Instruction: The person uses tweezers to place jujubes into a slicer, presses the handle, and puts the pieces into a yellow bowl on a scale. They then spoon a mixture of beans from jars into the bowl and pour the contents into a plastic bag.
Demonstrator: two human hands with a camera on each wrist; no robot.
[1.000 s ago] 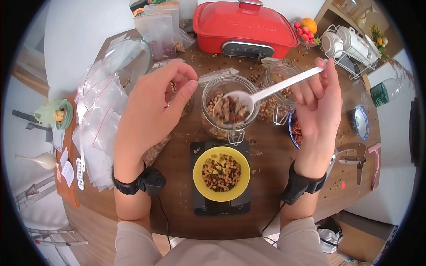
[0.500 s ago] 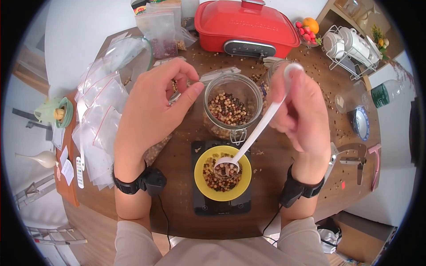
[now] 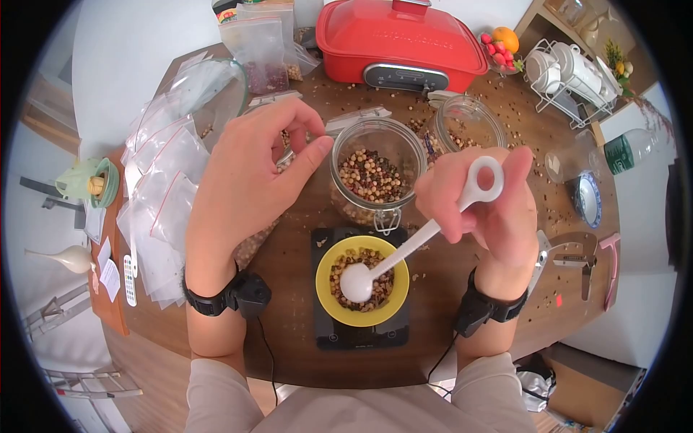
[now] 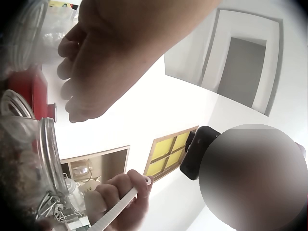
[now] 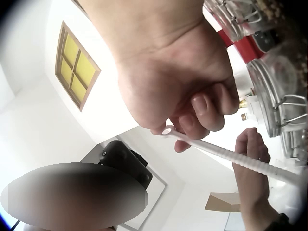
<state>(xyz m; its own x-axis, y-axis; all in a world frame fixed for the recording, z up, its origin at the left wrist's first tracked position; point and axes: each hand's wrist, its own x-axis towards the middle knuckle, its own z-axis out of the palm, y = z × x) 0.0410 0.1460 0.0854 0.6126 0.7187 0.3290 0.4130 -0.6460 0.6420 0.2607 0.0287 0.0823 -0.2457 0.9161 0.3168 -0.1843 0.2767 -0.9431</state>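
My right hand [image 3: 498, 206] grips a long white plastic spoon [image 3: 406, 251] near the ring at its handle's end. The spoon's head is turned face down inside a yellow bowl [image 3: 324, 297], over a mix of brown, red and cream peppercorn-like grains. Under the bowl lies a flat black scale [image 3: 361, 339]. An uncapped glass jar [image 3: 346, 207] of similar grains stands just behind. To the jar's left my left hand [image 3: 253, 162] hovers with fingers loosely bent and nothing in them. In the right wrist view the spoon [image 5: 226, 154] slants from the curled fingers.
A second open jar [image 3: 473, 119] stands behind my right hand, and another is partly hidden by my left. Clear zip bags [image 3: 162, 209] cover the left side. A red cooker [image 3: 401, 47] sits at the back. Scattered grains, a blue-rimmed bowl [image 3: 587, 200] and tools lie right.
My right hand brought the loaded spoon from over the jar down and toward me to the yellow bowl, then turned it face down. The left hand stayed nearly still.
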